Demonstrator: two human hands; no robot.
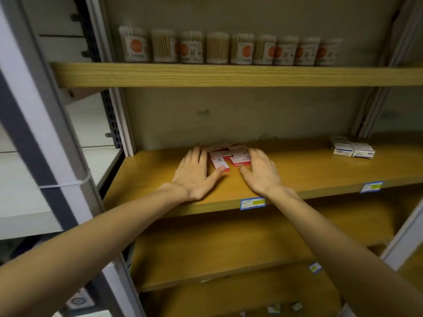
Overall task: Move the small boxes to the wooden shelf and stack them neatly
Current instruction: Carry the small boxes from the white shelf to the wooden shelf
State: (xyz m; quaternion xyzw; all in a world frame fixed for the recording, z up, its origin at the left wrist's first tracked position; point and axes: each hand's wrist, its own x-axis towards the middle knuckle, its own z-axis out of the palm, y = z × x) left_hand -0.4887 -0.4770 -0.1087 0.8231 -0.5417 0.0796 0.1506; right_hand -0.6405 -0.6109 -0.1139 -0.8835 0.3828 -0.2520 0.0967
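— Both palms flat, fingers straight: left hand [194,172] and right hand [261,172] press in on the red boxes [229,156] from either side, gripping nothing.

— And the boxes?

— Mid-depth on the wooden shelf [160,179], loosely bunched, not yet square.

— Risk?

— Squeeze unevenly and one likely skews or rides over its neighbour.

— Room?

— Bare board before them to the shelf's lip; white boxes [353,149] sit well apart, rightward.
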